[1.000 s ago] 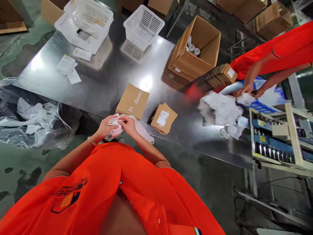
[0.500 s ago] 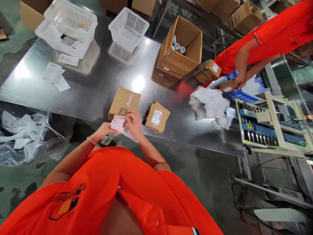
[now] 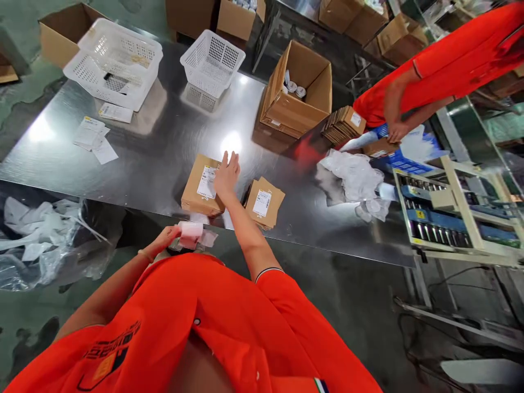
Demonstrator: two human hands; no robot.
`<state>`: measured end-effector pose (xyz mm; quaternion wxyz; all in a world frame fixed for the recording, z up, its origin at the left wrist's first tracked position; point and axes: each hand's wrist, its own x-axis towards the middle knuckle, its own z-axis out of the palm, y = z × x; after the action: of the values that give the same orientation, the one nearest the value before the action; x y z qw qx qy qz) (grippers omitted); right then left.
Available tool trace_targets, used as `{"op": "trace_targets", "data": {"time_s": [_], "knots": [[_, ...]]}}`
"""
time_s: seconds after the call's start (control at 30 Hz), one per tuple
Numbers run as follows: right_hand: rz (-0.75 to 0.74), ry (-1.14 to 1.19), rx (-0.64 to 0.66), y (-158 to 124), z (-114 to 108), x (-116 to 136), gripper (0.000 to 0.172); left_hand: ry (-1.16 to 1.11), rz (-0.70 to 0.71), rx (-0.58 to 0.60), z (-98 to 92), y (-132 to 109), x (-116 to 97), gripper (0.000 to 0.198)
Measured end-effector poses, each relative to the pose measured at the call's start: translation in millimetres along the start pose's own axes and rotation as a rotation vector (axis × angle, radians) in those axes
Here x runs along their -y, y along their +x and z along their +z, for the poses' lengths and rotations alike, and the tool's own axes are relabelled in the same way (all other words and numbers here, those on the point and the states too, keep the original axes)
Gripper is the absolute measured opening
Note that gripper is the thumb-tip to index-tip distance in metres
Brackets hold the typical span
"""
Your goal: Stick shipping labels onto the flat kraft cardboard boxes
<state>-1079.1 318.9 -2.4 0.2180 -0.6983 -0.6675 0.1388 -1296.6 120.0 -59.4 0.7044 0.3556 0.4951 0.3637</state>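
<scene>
A worker's left hand (image 3: 164, 239), fingers curled, grips a flat pink-and-white packet (image 3: 190, 231), its long axis roughly parallel to the edge of a brushed-steel table (image 3: 135, 93). The open right hand (image 3: 227, 174), fingers spread, hovers just beside a brown cardboard mailer (image 3: 202, 185).
</scene>
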Motion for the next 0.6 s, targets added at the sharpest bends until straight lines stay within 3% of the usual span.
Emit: {"op": "trace_targets", "data": {"time_s": [0.13,0.2,0.3,0.4,0.5,0.6], "knots": [[-0.242,-0.022,0.247,-30,15,24,0.078,0.225,0.113,-0.141,-9.2,8,-32,0.046],[-0.201,-0.025,0.276,-29,13,19,0.078,0.239,0.218,-0.248,-4.3,24,-53,0.043],[-0.013,0.005,0.180,-20,0,-9,0.072,0.195,0.249,-0.333,7.5,47,-75,0.053],[0.159,0.110,0.029,-25,-10,-43,0.067,0.271,0.209,-0.283,23.7,55,-79,0.044],[0.296,0.234,0.012,-46,-18,-76,0.052,0.359,0.211,-0.128,43.2,49,-69,0.045],[0.451,0.215,-0.029,-71,-47,-116,0.043,0.307,0.223,0.017,51.4,37,-56,0.048]]}}
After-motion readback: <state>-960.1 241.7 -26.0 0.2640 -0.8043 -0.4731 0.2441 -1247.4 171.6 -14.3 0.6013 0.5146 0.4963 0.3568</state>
